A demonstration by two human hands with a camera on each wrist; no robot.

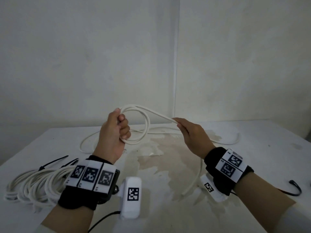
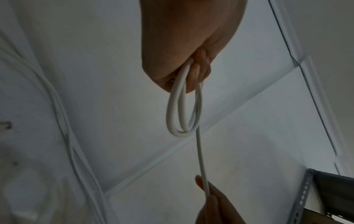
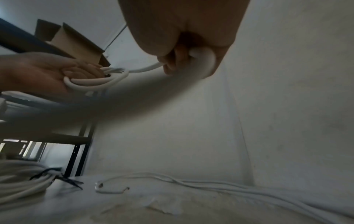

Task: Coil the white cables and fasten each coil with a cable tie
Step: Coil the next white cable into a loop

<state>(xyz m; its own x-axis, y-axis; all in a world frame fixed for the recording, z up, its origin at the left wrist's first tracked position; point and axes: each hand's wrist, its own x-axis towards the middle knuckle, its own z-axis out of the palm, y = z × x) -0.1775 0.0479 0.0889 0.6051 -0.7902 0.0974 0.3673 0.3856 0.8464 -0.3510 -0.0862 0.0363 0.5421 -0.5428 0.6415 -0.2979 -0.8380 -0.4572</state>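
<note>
White, stained and scuffed, the table point(image 1: 168, 207) carries the slack of the white cable point(image 1: 146, 125), which rises to a small coil of loops held above it. Left of that, near the front edge, lies a finished bundle of cable point(image 1: 33, 185) bound with black cable ties point(image 1: 50, 163); a loose black tie point(image 1: 294, 189) curls at the right. Plain pale walls close the corner behind, and the wrist views show a metal shelf rack point(image 3: 76, 151) with a cardboard box point(image 3: 76, 40). The left hand point(image 1: 114, 132) is raised, fingers curled round the loops. The right hand point(image 1: 193, 133), level with it, pinches the strand running from the coil.
</note>
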